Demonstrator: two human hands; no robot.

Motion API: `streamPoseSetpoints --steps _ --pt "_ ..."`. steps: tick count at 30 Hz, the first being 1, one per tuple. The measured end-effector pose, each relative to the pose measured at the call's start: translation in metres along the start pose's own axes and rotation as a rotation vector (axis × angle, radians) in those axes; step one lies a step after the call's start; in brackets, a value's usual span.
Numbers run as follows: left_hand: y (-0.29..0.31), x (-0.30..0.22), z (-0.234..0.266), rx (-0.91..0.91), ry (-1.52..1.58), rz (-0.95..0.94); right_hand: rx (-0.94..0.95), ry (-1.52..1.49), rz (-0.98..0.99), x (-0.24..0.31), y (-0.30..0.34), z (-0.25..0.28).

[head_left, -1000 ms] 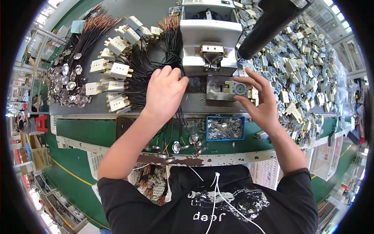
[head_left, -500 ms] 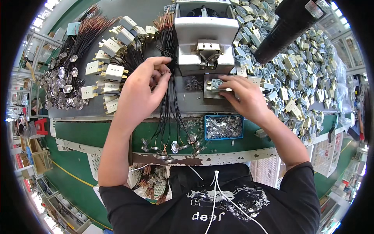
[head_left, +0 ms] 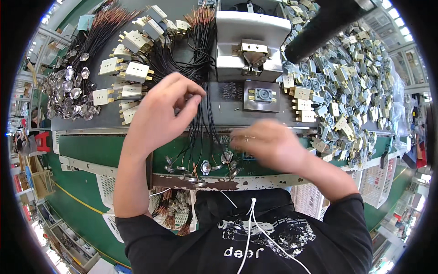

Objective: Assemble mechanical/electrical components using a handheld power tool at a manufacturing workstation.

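My left hand (head_left: 166,112) is curled, thumb and forefinger close together beside a bundle of black wires (head_left: 200,59); whatever is in the pinch is hidden. Round metal discs (head_left: 205,167) hang at the wires' lower ends, over the bench's front edge. My right hand (head_left: 273,144) is smeared by motion above the green ledge, covering most of the blue tray of small metal parts, so its fingers cannot be read. Behind it, a grey socket-like housing with brass tabs (head_left: 263,95) sits on a steel block (head_left: 273,106), with neither hand touching it.
A metal press (head_left: 248,32) stands at the back, with small springs (head_left: 232,90) before it. Loose housings (head_left: 335,91) heap on the right, under a black tube (head_left: 315,39). White housings (head_left: 137,71) and wired discs (head_left: 68,93) lie on the left.
My right hand has let go of the grey housing on the steel block and moved toward me and left, over the tray. My left hand stays by the wires. The view has shifted slightly.
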State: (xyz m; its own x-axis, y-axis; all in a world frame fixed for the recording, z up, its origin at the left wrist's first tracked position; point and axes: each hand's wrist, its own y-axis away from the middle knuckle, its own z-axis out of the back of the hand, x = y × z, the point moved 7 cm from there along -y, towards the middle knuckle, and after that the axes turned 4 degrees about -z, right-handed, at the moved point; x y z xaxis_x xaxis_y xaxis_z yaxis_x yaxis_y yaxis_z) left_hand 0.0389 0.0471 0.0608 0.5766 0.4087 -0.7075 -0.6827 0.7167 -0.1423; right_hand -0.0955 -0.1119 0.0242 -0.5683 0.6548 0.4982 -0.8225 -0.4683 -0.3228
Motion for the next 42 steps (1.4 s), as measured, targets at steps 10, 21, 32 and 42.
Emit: streamPoseSetpoints --steps 10,21,32,42 --pt "0.006 0.009 -0.003 0.064 0.009 0.083 0.374 0.180 0.163 0.043 -0.046 -0.060" --pt "-0.010 -0.008 -0.002 -0.127 0.162 -0.089 -0.127 -0.598 -0.115 -0.010 0.008 0.055" --pt "-0.056 -0.041 -0.078 0.020 -0.064 -0.441 -0.320 -1.228 -0.966 -0.034 0.066 -0.005" --pt "-0.064 -0.037 -0.103 0.064 -0.192 -0.443 -0.061 -1.862 -0.906 -0.021 0.063 -0.047"
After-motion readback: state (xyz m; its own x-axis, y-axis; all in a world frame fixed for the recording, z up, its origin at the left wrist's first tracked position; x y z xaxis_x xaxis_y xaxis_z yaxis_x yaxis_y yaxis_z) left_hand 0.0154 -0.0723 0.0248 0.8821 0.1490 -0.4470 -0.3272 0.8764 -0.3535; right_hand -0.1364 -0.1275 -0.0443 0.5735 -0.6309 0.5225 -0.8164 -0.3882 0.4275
